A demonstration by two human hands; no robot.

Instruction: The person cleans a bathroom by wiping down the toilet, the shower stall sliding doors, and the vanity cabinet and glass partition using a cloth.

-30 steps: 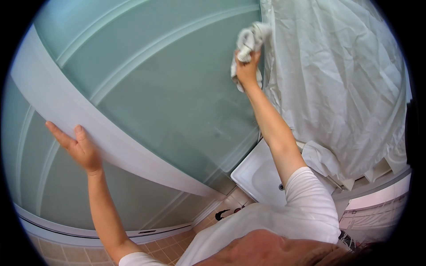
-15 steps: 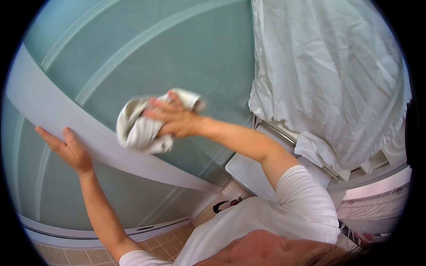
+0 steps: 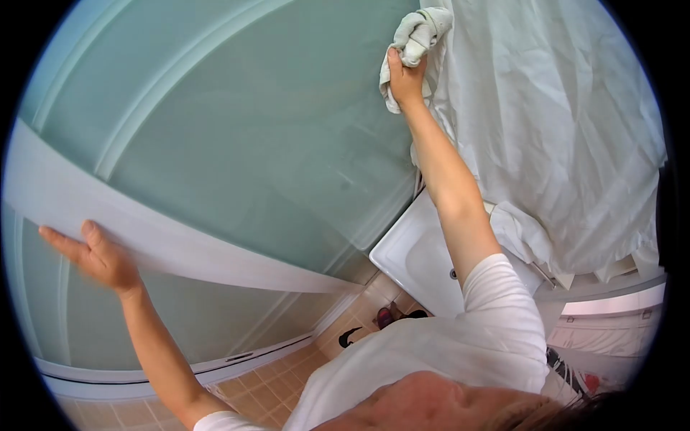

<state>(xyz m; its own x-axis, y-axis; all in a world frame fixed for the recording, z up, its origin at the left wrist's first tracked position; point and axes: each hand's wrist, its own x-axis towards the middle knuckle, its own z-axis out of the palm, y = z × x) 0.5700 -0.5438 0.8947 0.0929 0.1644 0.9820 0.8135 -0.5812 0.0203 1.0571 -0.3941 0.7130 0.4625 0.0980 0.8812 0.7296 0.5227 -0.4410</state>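
My right hand [image 3: 407, 79] is closed on a bunched whitish cloth [image 3: 420, 32], reaching to the top of the view where the frosted glass panel [image 3: 287, 136] meets the white curtain [image 3: 546, 129]. Part of the cloth hangs below the fingers, and the curtain lies right beside it. On the left, my left hand [image 3: 104, 258] lies with thumb and fingers apart against the lower edge of the wide white door frame [image 3: 180, 233]. It holds nothing.
A white washbasin [image 3: 410, 248] stands below my right arm. White fabric [image 3: 521, 233] hangs over a metal rail by the basin. Dark shoes [image 3: 388, 314] show near the tiled floor [image 3: 269, 381]. More frosted glass [image 3: 194, 316] lies below the frame.
My right hand has carried the cloth from the white frame up and right across the glass to the curtain's edge. My left hand has shifted slightly down and left along the frame.
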